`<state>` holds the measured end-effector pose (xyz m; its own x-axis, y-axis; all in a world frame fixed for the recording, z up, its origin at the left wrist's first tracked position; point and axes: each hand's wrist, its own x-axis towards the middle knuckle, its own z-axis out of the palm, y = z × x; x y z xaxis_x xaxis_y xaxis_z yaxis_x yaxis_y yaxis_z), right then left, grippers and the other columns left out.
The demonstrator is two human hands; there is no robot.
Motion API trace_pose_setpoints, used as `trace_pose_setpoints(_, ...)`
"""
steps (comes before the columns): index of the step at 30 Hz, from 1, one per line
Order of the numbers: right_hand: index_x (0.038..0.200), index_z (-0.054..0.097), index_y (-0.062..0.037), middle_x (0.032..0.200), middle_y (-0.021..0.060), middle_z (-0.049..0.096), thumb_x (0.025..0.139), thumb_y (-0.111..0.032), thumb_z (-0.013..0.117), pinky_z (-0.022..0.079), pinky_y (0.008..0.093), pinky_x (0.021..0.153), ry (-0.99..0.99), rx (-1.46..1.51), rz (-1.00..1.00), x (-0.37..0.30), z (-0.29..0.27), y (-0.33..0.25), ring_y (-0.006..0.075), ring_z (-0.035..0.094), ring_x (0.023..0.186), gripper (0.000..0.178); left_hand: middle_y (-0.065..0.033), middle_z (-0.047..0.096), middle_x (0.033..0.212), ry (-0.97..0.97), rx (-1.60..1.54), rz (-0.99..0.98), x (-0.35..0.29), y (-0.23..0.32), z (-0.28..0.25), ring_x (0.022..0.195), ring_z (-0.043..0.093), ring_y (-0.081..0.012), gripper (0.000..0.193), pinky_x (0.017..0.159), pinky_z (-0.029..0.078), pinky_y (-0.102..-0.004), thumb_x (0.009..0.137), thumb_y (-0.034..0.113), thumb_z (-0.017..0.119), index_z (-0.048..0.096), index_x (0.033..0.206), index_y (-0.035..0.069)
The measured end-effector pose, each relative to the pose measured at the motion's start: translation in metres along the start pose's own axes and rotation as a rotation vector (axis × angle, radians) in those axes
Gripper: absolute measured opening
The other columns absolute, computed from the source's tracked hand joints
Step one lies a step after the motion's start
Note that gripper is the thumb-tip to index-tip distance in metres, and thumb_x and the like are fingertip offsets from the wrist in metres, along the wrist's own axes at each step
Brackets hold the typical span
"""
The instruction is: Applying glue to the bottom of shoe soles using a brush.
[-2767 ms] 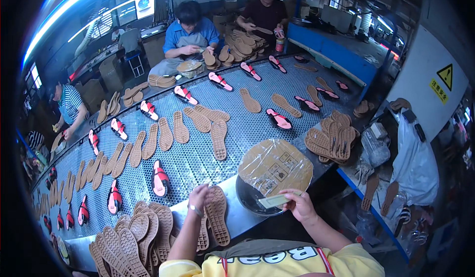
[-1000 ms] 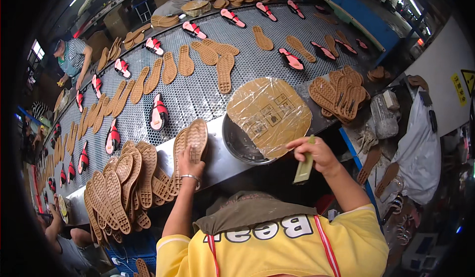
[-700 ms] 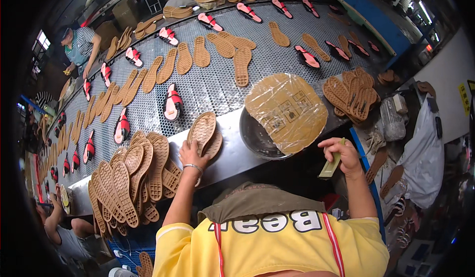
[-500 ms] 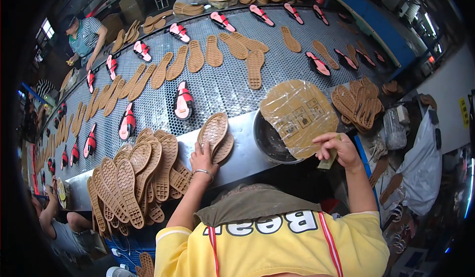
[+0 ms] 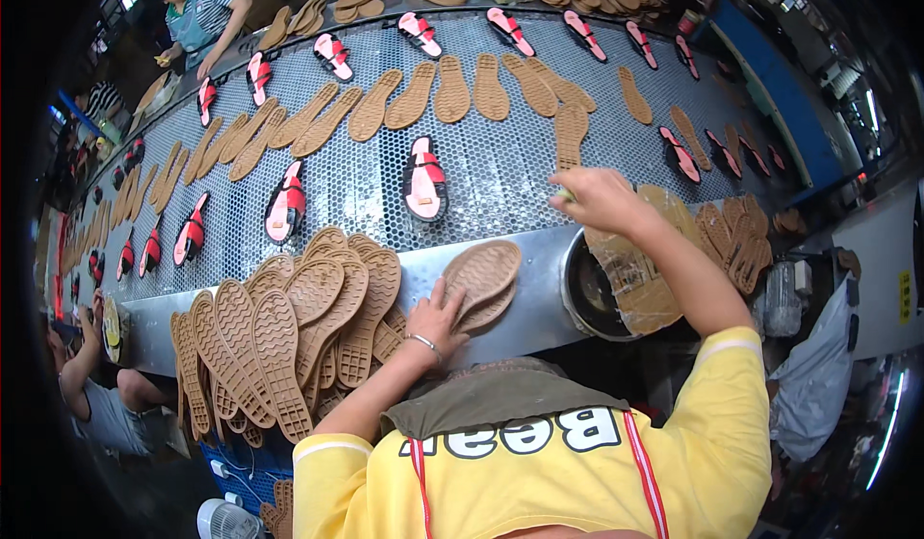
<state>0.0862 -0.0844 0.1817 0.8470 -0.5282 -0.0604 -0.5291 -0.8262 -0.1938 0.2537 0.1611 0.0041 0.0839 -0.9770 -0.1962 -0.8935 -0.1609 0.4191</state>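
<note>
left hand: fingers spread, touching brown sole | right hand: clenched round green handle

A pile of soles lies on the left of the worktop. Two more soles lie right of it, with the left hand touching them. Farther right is a bowl, partly under a flat sheet. Behind, on a mesh, a row of soles lies between two rows of sandals.
</note>
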Motion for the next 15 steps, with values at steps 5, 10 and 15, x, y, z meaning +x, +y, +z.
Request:
trace_pose_setpoints(5,0.082,0.065,-0.0042,0.083,0.0179,0.065,0.075,-0.023,0.064,0.048,0.0421,0.072,-0.089,-0.168,0.119,0.104,0.045,0.076,0.0331,0.063,0.082,0.020,-0.0190,0.036,0.133,0.102,-0.051,0.019,-0.011,-0.012,-0.002,0.103,0.050,-0.0359,0.068,0.086,0.043,-0.0438,0.064,0.033,0.075,0.050,0.125,0.019)
trace_pose_setpoints(10,0.086,0.067,-0.0031,0.087,0.0193,0.065,0.074,-0.020,0.064,0.049,0.0422,0.076,-0.076,-0.243,0.275,0.176,0.080,0.149,0.0331,0.063,0.085,0.021,-0.0167,0.047,0.112,0.144,-0.328,-0.068,-0.016,-0.020,-0.017,0.099,0.053,-0.0337,0.043,0.081,0.047,-0.0402,0.064,0.018,0.074,0.061,0.104,0.011)
trace_pose_setpoints(15,0.083,0.068,0.0002,0.085,0.0217,0.065,0.073,-0.015,0.060,0.051,0.0442,0.073,0.042,-0.205,0.482,0.220,0.125,0.193,0.0363,0.064,0.081,0.020,-0.0160,0.055,0.097,0.257,-0.465,-0.173,-0.029,-0.030,-0.034,0.091,0.054,-0.0348,0.023,0.078,0.047,-0.0384,0.068,0.011,0.068,0.064,0.089,0.005)
